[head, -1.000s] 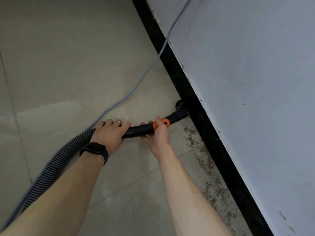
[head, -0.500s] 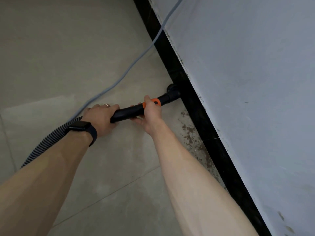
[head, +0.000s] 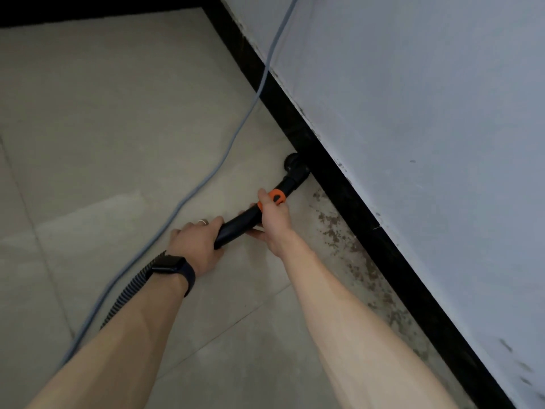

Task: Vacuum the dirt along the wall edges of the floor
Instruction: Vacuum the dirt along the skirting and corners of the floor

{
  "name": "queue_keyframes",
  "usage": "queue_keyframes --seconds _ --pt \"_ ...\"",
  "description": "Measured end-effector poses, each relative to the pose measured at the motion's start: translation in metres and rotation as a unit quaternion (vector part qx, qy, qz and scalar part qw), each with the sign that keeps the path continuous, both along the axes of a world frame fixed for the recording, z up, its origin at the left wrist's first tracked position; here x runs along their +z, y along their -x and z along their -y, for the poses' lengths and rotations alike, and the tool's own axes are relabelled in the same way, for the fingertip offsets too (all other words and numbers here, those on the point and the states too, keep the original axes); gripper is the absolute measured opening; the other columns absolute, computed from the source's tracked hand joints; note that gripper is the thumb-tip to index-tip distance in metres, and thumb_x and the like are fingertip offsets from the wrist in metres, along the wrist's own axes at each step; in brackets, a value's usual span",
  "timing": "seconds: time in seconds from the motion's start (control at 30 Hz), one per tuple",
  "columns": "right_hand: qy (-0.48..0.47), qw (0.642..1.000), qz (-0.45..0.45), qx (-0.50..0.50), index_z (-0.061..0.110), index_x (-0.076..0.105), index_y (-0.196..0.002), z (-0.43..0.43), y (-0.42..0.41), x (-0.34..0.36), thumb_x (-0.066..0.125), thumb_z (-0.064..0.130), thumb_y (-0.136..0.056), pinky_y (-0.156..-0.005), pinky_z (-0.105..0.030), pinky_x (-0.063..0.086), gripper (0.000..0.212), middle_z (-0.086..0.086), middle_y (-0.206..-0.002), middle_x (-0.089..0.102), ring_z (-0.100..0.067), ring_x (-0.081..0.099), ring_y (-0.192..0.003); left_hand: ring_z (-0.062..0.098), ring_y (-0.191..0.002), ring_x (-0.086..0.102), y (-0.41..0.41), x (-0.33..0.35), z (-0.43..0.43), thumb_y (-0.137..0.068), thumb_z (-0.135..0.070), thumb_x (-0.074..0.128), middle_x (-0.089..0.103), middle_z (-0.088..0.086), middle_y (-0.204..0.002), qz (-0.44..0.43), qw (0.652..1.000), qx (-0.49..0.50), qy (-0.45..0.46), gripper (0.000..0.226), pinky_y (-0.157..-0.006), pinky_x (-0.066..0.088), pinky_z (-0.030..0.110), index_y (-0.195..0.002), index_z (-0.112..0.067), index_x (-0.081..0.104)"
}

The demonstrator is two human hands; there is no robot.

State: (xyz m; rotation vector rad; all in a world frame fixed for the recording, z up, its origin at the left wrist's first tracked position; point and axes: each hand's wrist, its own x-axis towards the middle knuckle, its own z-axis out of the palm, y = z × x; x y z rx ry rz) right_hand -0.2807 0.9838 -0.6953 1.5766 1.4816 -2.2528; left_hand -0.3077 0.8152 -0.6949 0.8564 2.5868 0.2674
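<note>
Both hands are gripping the black vacuum tube (head: 239, 224). The left hand (head: 196, 245) is wrapping its fingers (head: 213, 225) around the back end, where the ribbed hose (head: 129, 290) joins. The right hand (head: 272, 224) is curling around it right by the orange ring (head: 277, 196). The nozzle (head: 295, 169) is sitting on the floor (head: 118, 128), touching the black baseboard (head: 339, 184). Brown dirt (head: 333, 228) is lying along the baseboard, nearer than the nozzle.
</note>
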Motion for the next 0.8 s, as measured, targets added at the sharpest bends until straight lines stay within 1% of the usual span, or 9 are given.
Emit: queue_keyframes --seconds 0.1,0.27,0.33,0.43,0.5,0.6,0.7,0.77,0.8 --pt "0.025 0.999 -0.018 -0.016 0.009 0.039 -0.144 0.02 -0.024 -0.003 0.066 0.042 -0.096 -0.064 -0.042 0.063 0.063 -0.008 -0.099 0.068 -0.035 0.071 -0.11 0.022 -0.087 0.056 -0.011 0.003 0.02 -0.089 -0.042 0.055 0.054 -0.004 -0.092 -0.004 1.0 -0.026 0.013 0.024 -0.07 0.034 0.033 -0.104 -0.031 0.041" --pt "0.083 0.996 -0.026 -0.034 0.013 0.043 -0.136 0.06 -0.061 0.004 0.067 0.038 -0.097 -0.066 -0.043 0.062 0.052 -0.006 -0.097 0.068 -0.033 0.072 -0.11 0.019 -0.083 0.057 -0.03 0.012 0.058 -0.086 -0.038 0.054 0.055 -0.005 -0.089 0.03 0.997 -0.047 0.048 0.017 -0.071 0.041 0.032 -0.096 -0.034 0.041" --pt "0.099 0.994 -0.031 -0.039 0.012 0.044 -0.132 0.074 -0.074 0.007 0.066 0.036 -0.098 -0.068 -0.043 0.062 0.047 -0.006 -0.097 0.068 -0.031 0.073 -0.105 0.019 -0.086 0.058 -0.038 0.018 0.069 -0.084 -0.036 0.054 0.055 -0.006 -0.09 0.032 0.995 -0.057 0.076 0.019 -0.07 0.039 0.031 -0.098 -0.035 0.041" --pt "0.089 0.994 -0.018 -0.057 0.011 0.044 -0.125 0.094 -0.09 0.005 0.065 0.035 -0.1 -0.071 -0.048 0.063 0.04 -0.006 -0.095 0.068 -0.028 0.073 -0.094 0.019 -0.087 0.059 -0.051 0.027 0.082 -0.085 -0.035 0.054 0.056 -0.006 -0.09 0.045 0.992 -0.059 0.098 0.018 -0.072 0.041 0.031 -0.097 -0.035 0.042" --pt "0.073 0.995 -0.006 -0.074 0.015 0.045 -0.117 0.11 -0.097 0.003 0.067 0.044 -0.096 -0.077 -0.055 0.063 0.042 -0.008 -0.099 0.071 -0.03 0.074 -0.094 0.019 -0.086 0.059 -0.058 0.031 0.088 -0.084 -0.034 0.055 0.057 -0.006 -0.089 0.049 0.992 -0.061 0.104 0.017 -0.073 0.044 0.032 -0.097 -0.035 0.043" --pt "0.036 0.994 0.013 -0.101 0.023 0.045 -0.107 0.13 -0.108 0.001 0.066 0.069 -0.075 -0.077 -0.056 0.063 0.06 -0.012 -0.103 0.072 -0.033 0.074 -0.09 0.021 -0.086 0.06 -0.065 0.035 0.096 -0.083 -0.032 0.056 0.057 -0.005 -0.089 0.041 0.99 -0.076 0.113 0.018 -0.073 0.046 0.032 -0.098 -0.033 0.046" --pt "0.023 0.992 0.02 -0.124 0.021 0.044 -0.11 0.136 -0.12 0.0 0.065 0.067 -0.078 -0.085 -0.052 0.061 0.06 -0.011 -0.102 0.072 -0.031 0.074 -0.089 0.021 -0.083 0.059 -0.072 0.036 0.097 -0.084 -0.031 0.056 0.056 -0.004 -0.088 0.033 0.988 -0.101 0.115 0.019 -0.069 0.045 0.032 -0.1 -0.031 0.047" --pt "0.028 0.991 0.014 -0.133 0.024 0.043 -0.108 0.132 -0.123 0.001 0.063 0.072 -0.069 -0.088 -0.054 0.06 0.065 -0.01 -0.101 0.072 -0.03 0.073 -0.09 0.021 -0.083 0.059 -0.077 0.038 0.093 -0.083 -0.03 0.057 0.057 -0.004 -0.089 0.029 0.988 -0.106 0.11 0.02 -0.07 0.046 0.033 -0.101 -0.029 0.047" --pt "0.023 0.991 0.015 -0.13 0.024 0.043 -0.108 0.129 -0.124 0.002 0.063 0.07 -0.071 -0.088 -0.055 0.06 0.063 -0.009 -0.101 0.071 -0.03 0.073 -0.091 0.021 -0.083 0.059 -0.078 0.038 0.091 -0.084 -0.03 0.058 0.057 -0.004 -0.089 0.029 0.988 -0.104 0.108 0.021 -0.07 0.047 0.033 -0.101 -0.029 0.047"
